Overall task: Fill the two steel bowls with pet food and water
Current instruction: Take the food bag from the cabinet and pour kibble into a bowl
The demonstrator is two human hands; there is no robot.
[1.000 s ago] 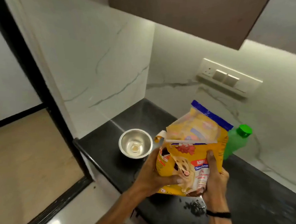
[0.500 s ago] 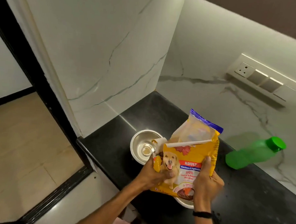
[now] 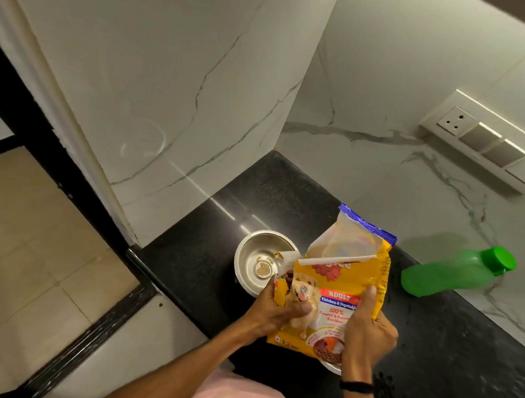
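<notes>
Black polished stone counter (image 3: 191, 265), set into a marble-walled corner. Steel bowl (image 3: 253, 259) sits upright near the left front edge, with a small pale patch at its bottom. Second steel bowl (image 3: 333, 367) is nearer the front, and only a sliver of its rim shows. Green bottle (image 3: 452, 274), capped, is well right of the bowls by the back wall. Dark specks (image 3: 385, 388) are scattered at front right.

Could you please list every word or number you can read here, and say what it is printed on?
"ADULT": red band on the pet food bag.
"Chicken & Vegetabl": blue band beneath, end covered.
"100%": below that.
"1.2": bottom left corner.
Brand name folded over, smaller print too blurred.
</notes>
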